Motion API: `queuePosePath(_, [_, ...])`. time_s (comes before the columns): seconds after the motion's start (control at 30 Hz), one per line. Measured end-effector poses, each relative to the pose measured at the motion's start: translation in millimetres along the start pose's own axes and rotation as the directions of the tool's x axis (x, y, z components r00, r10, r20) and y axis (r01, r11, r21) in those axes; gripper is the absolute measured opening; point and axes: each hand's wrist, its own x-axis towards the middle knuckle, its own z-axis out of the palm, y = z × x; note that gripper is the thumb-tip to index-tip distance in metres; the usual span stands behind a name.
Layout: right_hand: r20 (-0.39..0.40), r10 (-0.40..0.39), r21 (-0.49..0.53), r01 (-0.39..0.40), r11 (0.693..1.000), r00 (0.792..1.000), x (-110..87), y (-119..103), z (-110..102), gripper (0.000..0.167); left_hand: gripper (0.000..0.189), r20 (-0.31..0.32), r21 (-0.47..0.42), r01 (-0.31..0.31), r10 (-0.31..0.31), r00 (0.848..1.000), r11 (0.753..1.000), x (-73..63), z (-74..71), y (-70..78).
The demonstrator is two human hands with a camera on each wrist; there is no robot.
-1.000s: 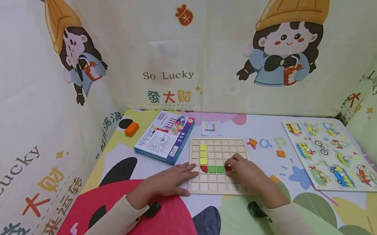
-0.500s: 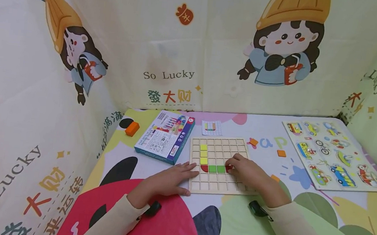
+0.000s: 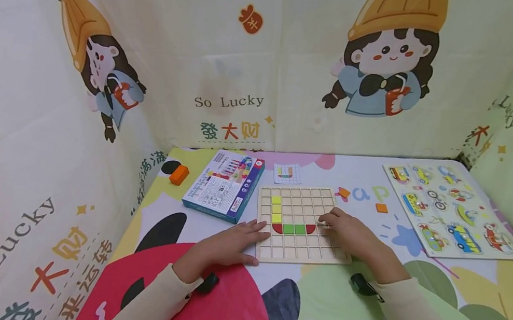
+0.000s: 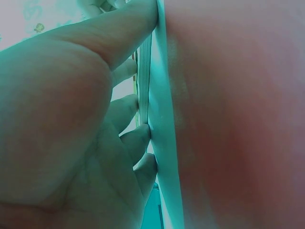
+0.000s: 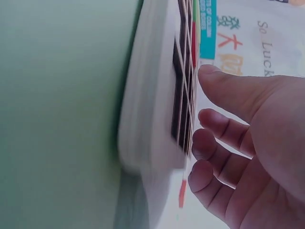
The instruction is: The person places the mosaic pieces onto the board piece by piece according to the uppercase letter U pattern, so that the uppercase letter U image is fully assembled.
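A wooden grid board (image 3: 293, 255) lies on the patterned tablecloth. In it a column of yellow blocks (image 3: 277, 209) stands above a row: a rounded red piece (image 3: 277, 228), green blocks (image 3: 294, 229) and another rounded red piece (image 3: 310, 229). My left hand (image 3: 234, 242) lies flat with spread fingers, fingertips at the board's left edge. My right hand (image 3: 352, 235) hovers over the board's right side, just right of the second red piece. In the right wrist view the fingers (image 5: 204, 143) bend loosely, thumb apart, with nothing between them.
Behind the board lies a small pattern card (image 3: 287, 174). A game box (image 3: 223, 182) is at the left, an orange block (image 3: 179, 175) beyond it. Orange pieces (image 3: 381, 208) lie to the right, before a vehicle puzzle board (image 3: 458, 210). A printed cloth wall (image 3: 297, 128) closes the back.
My right hand has let go of the right-hand red piece and drawn back to the right, so that piece now shows in its grid cell. My left hand has stayed put.
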Motion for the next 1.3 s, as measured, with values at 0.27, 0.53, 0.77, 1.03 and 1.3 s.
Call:
queuePosePath(0.27, [0.042,0.067,0.039,-0.069,0.997,0.997,-11.1,14.9,-16.3,0.027,0.082,0.005,-0.005,0.003,-0.003,1.0,1.0,1.2,-0.4,-2.0])
queuePosePath(0.53, [0.048,0.124,0.04,-0.126,0.991,0.991,-22.9,31.9,-31.3,0.03,0.082,0.002,-0.01,-0.003,0.003,1.0,1.0,0.7,-1.4,-1.2])
queuePosePath(0.77, [0.008,0.08,0.02,-0.08,0.997,0.997,-36.9,47.0,-36.2,0.028,0.082,0.006,-0.018,-0.007,0.007,1.0,1.0,-0.8,-2.8,1.0])
queuePosePath(1.03, [0.061,0.166,0.058,-0.17,0.984,0.984,-49.2,49.8,-38.4,0.033,0.082,0.001,-0.02,-0.011,0.011,1.0,1.0,-0.1,-0.6,-2.5])
queuePosePath(1.3, [0.072,0.208,0.044,-0.211,0.976,0.976,-62.6,57.3,-37.8,0.045,0.083,-0.002,-0.022,-0.01,0.01,1.0,1.0,1.2,0.6,-2.4])
